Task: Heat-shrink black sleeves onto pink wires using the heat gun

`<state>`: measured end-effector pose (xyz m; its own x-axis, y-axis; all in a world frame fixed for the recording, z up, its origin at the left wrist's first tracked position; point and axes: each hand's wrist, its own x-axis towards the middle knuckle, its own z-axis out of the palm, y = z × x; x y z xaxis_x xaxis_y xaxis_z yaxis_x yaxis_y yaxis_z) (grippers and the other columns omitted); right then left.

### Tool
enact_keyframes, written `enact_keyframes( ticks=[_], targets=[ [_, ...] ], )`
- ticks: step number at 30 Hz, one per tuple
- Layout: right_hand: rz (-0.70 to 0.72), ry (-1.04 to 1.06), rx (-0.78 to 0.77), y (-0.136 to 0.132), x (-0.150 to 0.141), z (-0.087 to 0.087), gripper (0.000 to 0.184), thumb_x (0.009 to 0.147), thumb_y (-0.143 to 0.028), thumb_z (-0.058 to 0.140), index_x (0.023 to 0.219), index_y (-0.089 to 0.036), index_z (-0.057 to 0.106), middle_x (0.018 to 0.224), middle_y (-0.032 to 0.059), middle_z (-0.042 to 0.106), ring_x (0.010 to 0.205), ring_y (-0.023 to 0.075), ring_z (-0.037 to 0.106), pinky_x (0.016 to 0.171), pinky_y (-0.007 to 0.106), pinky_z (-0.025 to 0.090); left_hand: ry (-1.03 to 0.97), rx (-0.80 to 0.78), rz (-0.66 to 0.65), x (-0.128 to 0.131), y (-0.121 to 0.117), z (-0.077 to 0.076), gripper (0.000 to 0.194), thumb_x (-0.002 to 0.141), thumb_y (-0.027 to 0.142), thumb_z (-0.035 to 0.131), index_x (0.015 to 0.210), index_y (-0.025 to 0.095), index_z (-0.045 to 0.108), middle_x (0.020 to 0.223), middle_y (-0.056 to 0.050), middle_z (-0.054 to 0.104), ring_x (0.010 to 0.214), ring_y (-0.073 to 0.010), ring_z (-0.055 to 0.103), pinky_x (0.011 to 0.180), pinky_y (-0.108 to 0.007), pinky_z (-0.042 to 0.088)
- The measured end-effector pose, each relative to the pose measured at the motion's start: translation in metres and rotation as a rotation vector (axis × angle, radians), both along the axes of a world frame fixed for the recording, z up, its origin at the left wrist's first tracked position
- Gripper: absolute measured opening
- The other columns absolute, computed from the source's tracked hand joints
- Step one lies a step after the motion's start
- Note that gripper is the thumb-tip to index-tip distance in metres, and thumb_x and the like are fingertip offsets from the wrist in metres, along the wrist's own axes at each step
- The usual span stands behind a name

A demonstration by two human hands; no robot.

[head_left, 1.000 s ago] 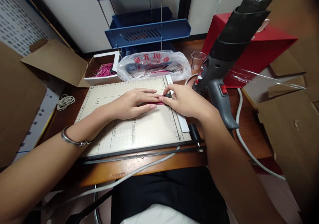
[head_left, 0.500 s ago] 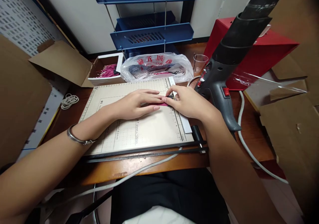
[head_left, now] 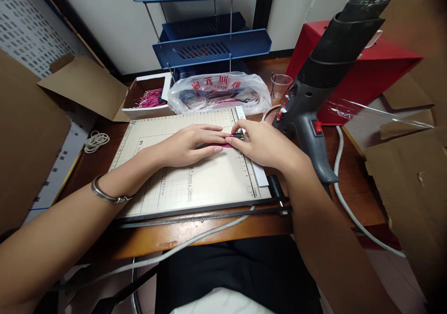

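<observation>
A small bundle of pink wires (head_left: 228, 146) with black sleeved ends lies across the cream board of a paper trimmer (head_left: 216, 179), near its right edge. My left hand (head_left: 190, 145) rests flat over the wires with its fingers stretched to the right, covering most of their length. From the other side my right hand (head_left: 261, 141) curves round the black ends, thumb and index finger bent in against them. The fingertips of both hands meet at the bundle. A white strip (head_left: 259, 175) runs along the trimmer's right side, partly hidden beneath my right hand.
Behind the trimmer stand a box of pink wires (head_left: 148, 98), a clear plastic bag (head_left: 220, 92), a plastic cup (head_left: 280, 86) and a blue rack (head_left: 213, 48). A heat gun (head_left: 314, 99) stands close to my right hand. A white cable (head_left: 202, 235) crosses the front edge.
Both hands stay almost in place on the wires. The right fingers have shifted slightly, and more of the black ends shows. The view has moved a little.
</observation>
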<state>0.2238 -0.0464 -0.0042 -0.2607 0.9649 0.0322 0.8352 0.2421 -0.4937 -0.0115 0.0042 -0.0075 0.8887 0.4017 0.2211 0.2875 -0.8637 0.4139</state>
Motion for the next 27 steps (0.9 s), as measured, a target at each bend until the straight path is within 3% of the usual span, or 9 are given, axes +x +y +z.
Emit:
enact_keyframes(
  ticks=[27],
  targets=[
    [0.016,0.029,0.005,0.003,0.0016,-0.0021,0.031,0.099,-0.045,0.053,0.116,-0.024,0.067,0.101,0.0088,0.074,0.085,0.022,0.063,0.068,0.03,0.036,-0.012,-0.012,-0.007,0.0006,-0.0004,0.0007,0.037,0.104,0.034,0.055,0.138,0.028,0.069,0.141,-0.005,0.068,0.139,-0.0247,0.058,0.12,-0.044,0.045]
  ],
)
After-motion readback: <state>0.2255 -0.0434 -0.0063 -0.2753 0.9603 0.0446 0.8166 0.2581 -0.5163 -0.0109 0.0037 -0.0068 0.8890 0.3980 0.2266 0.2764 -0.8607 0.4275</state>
